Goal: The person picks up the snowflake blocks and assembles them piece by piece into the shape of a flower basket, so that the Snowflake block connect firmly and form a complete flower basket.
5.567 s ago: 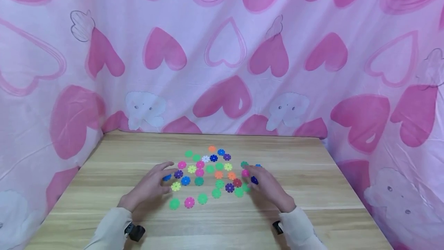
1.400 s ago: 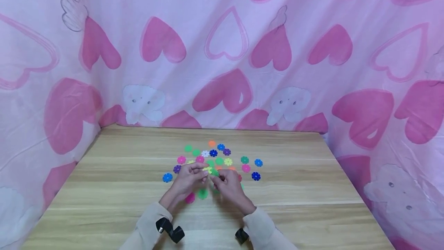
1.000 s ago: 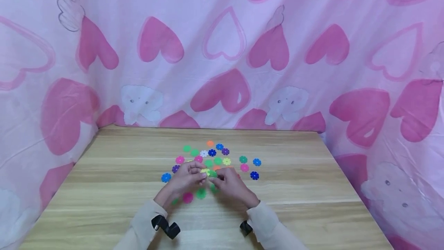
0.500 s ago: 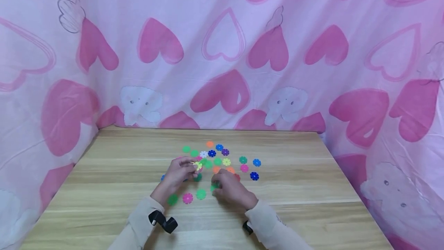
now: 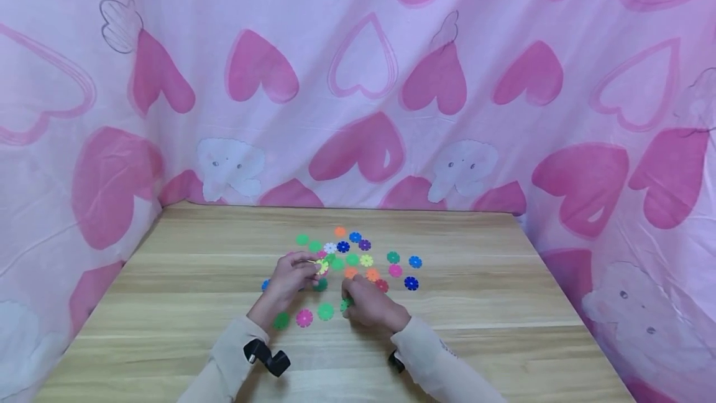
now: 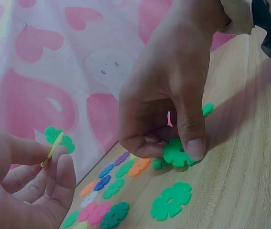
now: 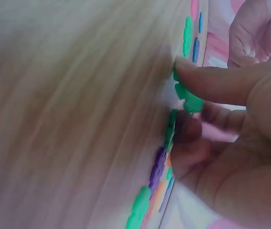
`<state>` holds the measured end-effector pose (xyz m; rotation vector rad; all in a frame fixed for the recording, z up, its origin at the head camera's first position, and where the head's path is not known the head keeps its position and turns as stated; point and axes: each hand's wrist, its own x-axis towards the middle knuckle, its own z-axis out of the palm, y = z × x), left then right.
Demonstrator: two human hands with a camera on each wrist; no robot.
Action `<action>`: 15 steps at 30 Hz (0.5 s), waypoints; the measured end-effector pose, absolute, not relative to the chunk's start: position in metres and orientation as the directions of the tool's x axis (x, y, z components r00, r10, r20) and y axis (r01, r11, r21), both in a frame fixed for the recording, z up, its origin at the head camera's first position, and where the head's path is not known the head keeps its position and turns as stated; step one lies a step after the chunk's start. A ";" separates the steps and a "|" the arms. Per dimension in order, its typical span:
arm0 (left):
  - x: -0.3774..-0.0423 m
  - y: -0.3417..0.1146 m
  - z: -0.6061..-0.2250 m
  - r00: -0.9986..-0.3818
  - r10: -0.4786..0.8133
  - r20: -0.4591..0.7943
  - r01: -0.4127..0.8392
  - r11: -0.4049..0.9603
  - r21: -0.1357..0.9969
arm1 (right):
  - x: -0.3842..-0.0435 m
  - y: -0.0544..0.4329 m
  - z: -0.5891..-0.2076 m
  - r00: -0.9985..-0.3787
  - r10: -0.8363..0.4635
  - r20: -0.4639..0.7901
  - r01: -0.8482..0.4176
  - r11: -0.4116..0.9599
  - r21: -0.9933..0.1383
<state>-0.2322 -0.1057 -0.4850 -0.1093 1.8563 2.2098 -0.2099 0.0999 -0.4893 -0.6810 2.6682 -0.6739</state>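
In the head view my left hand [image 5: 288, 277] pinches a yellow flower-shaped snowflake disc [image 5: 322, 267], held up over the scattered pieces. The left wrist view shows this yellow disc edge-on, with a green disc [image 6: 67, 142] slotted crosswise onto it. My right hand [image 5: 371, 303] is low over the table, thumb and fingers pinching another green disc [image 6: 173, 151]. That disc is tipped up from the wood in the left wrist view and partly covered by the thumb. A loose green disc [image 6: 171, 201] lies flat close by.
Many coloured snowflake discs lie loose on the wooden table [image 5: 475, 341], among them a pink disc [image 5: 304, 318], a dark blue disc [image 5: 411, 283] and an orange disc [image 5: 340, 231]. A heart-patterned curtain [image 5: 358, 79] hangs behind and at both sides.
The hands were apart and empty at first, then together at the yellow and green discs. Since then they have parted: the left keeps the joined pair, the right has come down and grips another green disc.
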 end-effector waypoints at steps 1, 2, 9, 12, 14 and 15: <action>-0.233 -0.105 -0.485 -0.966 0.138 -0.220 -0.241 -0.154 0.958 | -0.211 0.101 -0.489 -0.834 -0.523 -0.172 -0.367 0.761 -0.535; -0.233 -0.105 -0.486 -0.965 0.135 -0.223 -0.243 -0.154 0.958 | -0.212 0.103 -0.489 -0.830 -0.534 -0.162 -0.368 0.741 -0.561; -0.234 -0.103 -0.487 -0.964 0.148 -0.222 -0.246 -0.167 0.955 | -0.226 0.115 -0.478 -0.866 -0.499 0.042 -0.383 0.607 -0.696; -0.233 -0.101 -0.487 -0.961 0.172 -0.216 -0.244 -0.165 0.956 | -0.230 0.116 -0.471 -0.892 -0.431 0.135 -0.376 0.542 -0.751; -0.233 -0.099 -0.487 -0.958 0.196 -0.211 -0.244 -0.163 0.956 | -0.232 0.115 -0.468 -0.905 -0.388 0.178 -0.367 0.495 -0.788; -0.232 -0.099 -0.487 -0.955 0.209 -0.210 -0.246 -0.164 0.955 | -0.232 0.115 -0.468 -0.910 -0.370 0.190 -0.360 0.472 -0.805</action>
